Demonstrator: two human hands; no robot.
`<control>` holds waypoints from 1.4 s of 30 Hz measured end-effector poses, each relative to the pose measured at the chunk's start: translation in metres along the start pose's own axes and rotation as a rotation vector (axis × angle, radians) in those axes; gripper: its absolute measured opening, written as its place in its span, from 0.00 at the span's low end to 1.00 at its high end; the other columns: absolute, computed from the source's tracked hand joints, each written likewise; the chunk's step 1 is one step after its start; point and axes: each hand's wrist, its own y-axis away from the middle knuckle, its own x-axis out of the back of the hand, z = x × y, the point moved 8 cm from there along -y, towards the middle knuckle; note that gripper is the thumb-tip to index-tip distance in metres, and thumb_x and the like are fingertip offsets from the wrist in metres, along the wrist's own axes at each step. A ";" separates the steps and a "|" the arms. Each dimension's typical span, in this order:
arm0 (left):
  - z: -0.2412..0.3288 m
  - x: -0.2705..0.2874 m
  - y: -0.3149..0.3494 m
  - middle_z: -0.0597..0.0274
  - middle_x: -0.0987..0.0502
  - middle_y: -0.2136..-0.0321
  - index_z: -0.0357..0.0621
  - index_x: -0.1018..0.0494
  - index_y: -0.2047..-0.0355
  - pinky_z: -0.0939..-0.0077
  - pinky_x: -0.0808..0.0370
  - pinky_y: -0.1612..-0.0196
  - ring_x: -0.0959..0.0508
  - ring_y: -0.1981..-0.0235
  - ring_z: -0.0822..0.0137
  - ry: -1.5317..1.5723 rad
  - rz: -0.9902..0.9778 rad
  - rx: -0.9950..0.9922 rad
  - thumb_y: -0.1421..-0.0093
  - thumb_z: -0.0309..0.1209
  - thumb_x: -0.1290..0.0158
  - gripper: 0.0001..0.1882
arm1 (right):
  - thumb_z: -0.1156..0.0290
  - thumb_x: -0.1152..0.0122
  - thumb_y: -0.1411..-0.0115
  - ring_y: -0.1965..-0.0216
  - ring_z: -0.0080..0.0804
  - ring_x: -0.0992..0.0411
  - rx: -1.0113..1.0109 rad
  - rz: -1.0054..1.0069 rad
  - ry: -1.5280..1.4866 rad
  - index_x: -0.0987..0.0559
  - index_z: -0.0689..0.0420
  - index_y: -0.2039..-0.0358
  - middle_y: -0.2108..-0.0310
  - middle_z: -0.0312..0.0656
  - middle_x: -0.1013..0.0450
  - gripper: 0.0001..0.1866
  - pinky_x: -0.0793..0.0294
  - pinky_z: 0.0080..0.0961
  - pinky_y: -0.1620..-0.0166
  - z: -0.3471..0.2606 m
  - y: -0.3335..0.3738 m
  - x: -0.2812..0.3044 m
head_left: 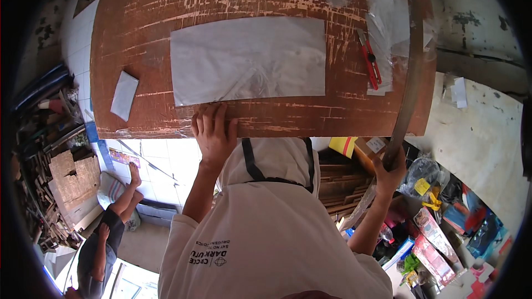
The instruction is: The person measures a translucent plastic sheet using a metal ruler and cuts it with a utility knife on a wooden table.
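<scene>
A large rectangular sheet of greyish, see-through plastic [244,61] lies flat on the worn brown table [133,39], slightly wrinkled. My left hand [215,135] rests flat at the table's near edge, fingers stretched toward the sheet's near edge. In my right hand [389,174] is the near end of a long, flat dark strip [409,88], which runs away along the table's right side. Just left of that strip lies a red utility knife [370,61] with its blade out, on loose plastic film [382,16].
A small, pale flat rectangle [124,95] lies at the table's left. Wood scraps [69,171] are piled farther left, where another person [102,243] is on the floor. A whitish board [482,133] and cluttered bags and packages [438,232] stand on the right.
</scene>
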 end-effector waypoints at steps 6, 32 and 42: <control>-0.002 0.000 -0.006 0.56 0.28 0.49 0.43 0.23 0.48 0.49 0.38 0.37 0.29 0.45 0.52 0.037 -0.008 -0.021 0.39 0.38 0.40 0.21 | 0.76 0.29 0.56 0.52 0.28 0.28 -0.061 -0.060 0.085 0.28 0.65 0.42 0.53 0.42 0.25 0.37 0.31 0.26 0.44 -0.015 0.004 -0.034; 0.106 0.001 -0.048 0.62 0.22 0.66 0.43 0.22 0.64 0.66 0.28 0.61 0.22 0.66 0.59 0.414 0.187 -0.076 0.47 0.18 0.40 0.11 | 0.76 0.30 0.59 0.65 0.46 0.24 0.575 -0.209 0.439 0.23 0.56 0.44 0.66 0.47 0.27 0.36 0.24 0.37 0.60 -0.058 -0.125 0.002; 0.084 0.002 -0.015 0.58 0.21 0.67 0.41 0.22 0.64 0.63 0.25 0.62 0.21 0.66 0.56 0.381 0.210 0.128 0.47 0.17 0.41 0.10 | 0.73 0.25 0.57 0.50 0.35 0.25 -0.017 -0.365 -0.129 0.28 0.66 0.41 0.51 0.46 0.25 0.40 0.28 0.33 0.44 0.005 -0.085 -0.065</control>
